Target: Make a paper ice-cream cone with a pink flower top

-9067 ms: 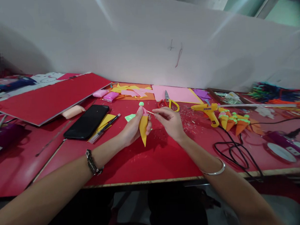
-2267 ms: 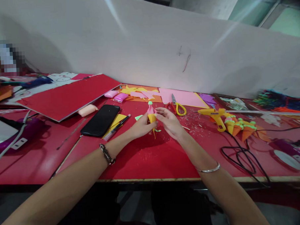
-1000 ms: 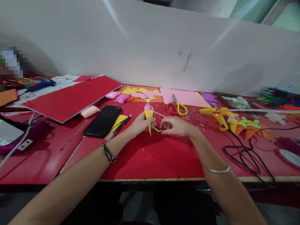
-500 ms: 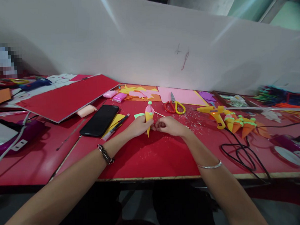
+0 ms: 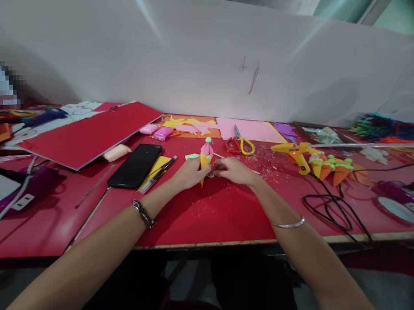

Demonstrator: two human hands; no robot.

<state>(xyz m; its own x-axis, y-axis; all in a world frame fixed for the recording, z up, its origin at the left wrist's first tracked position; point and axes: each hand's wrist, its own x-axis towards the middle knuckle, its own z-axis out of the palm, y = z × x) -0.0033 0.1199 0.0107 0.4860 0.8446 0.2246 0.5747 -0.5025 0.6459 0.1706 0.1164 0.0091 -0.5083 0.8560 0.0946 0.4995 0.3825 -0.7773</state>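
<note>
In my left hand is a small yellow paper ice cream cone, held upright with its tip down. The cone has a pink top and a light green ball on its peak, with a green dot at its rim. My right hand is beside the cone, fingers curled and pinched together. A bit of green shows at those fingertips, but what they hold is too small to make out. A light green piece lies behind my left hand. Scissors with red and yellow handles lie beyond my right hand.
A black phone and a pen lie at left, near a tilted red board. On the right are a yellow glue gun, its looping black cord, and several finished cones. Paper scraps lie at the back.
My right fingertips have shifted slightly up along the cone, and a bit of green now shows beside them. The left hand still holds the cone. The whole view has moved a little.
</note>
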